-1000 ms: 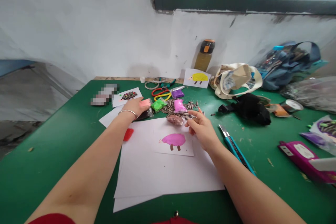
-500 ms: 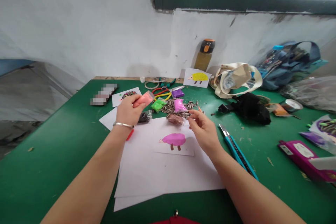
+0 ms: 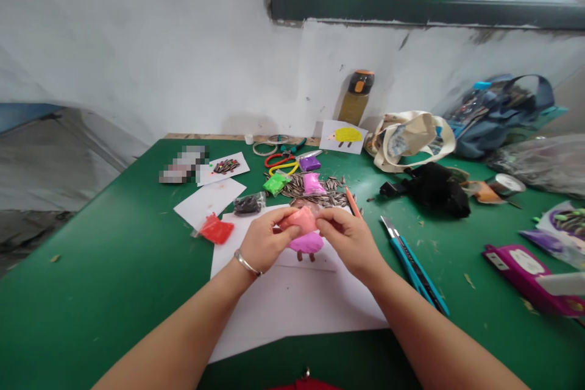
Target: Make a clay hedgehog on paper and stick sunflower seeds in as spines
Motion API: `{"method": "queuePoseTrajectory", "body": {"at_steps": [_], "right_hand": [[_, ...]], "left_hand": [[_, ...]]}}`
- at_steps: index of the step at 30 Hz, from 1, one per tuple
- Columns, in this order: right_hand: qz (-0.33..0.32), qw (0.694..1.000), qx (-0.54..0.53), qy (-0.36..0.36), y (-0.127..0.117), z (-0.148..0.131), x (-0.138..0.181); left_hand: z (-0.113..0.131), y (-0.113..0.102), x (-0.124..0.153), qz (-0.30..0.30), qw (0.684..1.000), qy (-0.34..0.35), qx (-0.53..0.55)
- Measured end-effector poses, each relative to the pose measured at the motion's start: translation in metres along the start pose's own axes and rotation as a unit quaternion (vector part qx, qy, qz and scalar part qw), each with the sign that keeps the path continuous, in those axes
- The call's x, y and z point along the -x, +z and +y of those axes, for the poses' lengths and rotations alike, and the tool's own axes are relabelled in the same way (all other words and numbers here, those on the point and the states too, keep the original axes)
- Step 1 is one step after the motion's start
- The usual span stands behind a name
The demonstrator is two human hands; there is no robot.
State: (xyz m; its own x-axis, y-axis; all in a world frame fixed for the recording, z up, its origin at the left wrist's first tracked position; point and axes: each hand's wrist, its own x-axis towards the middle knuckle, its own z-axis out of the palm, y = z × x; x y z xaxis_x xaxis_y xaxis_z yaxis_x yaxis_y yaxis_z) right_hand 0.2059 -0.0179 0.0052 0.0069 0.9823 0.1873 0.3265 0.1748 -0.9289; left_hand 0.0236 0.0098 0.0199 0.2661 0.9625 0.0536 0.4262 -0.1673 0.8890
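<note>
A coral-pink packet of modelling clay is held up over the paper, between both hands. My left hand grips its left side, with the thumb in front. At its right edge my right hand pinches the bag with thumb and forefinger. Just below lies a card with a purple clay hedgehog, its upper part covered by the packet and fingers. This card rests on white paper sheets. Behind the packet, a brown clay packet is mostly hidden.
Red, black, green, pink and purple clay packets lie around striped seeds. Scissors are behind. A blue utility knife, blade exposed, lies right of the paper. A bottle stands against the wall.
My left hand has brought the coral packet rightward and down over the hedgehog card. My right hand has moved slightly left and now pinches the packet's edge. The red packet is uncovered.
</note>
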Motion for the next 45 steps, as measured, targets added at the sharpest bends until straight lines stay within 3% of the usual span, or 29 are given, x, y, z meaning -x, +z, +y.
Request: {"method": "queuePoseTrajectory", "body": {"at_steps": [4, 9, 12, 20, 23, 29, 35, 38, 41, 45], "right_hand": [[-0.038, 0.995, -0.060, 0.064, 0.000, 0.002, -0.002], [-0.056, 0.976, -0.178, 0.114, 0.003, 0.000, 0.000], [-0.064, 0.959, -0.237, 0.139, 0.005, -0.004, 0.002], [-0.147, 0.876, -0.417, 0.196, 0.001, -0.007, 0.002], [-0.150, 0.861, -0.441, 0.204, -0.001, -0.007, 0.002], [-0.147, 0.874, -0.416, 0.202, -0.004, -0.005, 0.001], [-0.125, 0.954, -0.243, 0.122, -0.010, -0.009, 0.000], [-0.119, 0.978, -0.141, 0.097, -0.010, -0.009, 0.001], [-0.089, 0.987, -0.085, 0.103, -0.007, -0.009, 0.001], [-0.060, 0.988, -0.071, 0.124, -0.002, -0.007, 0.002]], "left_hand": [[-0.006, 0.000, -0.001, -0.002, 1.000, 0.016, -0.012], [-0.014, 0.005, 0.002, 0.000, 0.972, 0.200, -0.120], [-0.016, 0.008, 0.004, 0.010, 0.954, 0.250, -0.164], [-0.009, 0.010, 0.006, -0.045, 0.980, 0.185, -0.057], [-0.006, 0.010, 0.007, -0.064, 0.984, 0.165, -0.029], [-0.003, 0.009, 0.008, -0.087, 0.987, 0.134, 0.005], [-0.008, 0.005, 0.005, -0.049, 0.977, 0.194, -0.076], [-0.012, 0.005, 0.004, -0.042, 0.959, 0.249, -0.126], [-0.015, 0.006, 0.003, -0.051, 0.949, 0.272, -0.153], [-0.017, 0.008, 0.003, -0.064, 0.953, 0.249, -0.157]]}}
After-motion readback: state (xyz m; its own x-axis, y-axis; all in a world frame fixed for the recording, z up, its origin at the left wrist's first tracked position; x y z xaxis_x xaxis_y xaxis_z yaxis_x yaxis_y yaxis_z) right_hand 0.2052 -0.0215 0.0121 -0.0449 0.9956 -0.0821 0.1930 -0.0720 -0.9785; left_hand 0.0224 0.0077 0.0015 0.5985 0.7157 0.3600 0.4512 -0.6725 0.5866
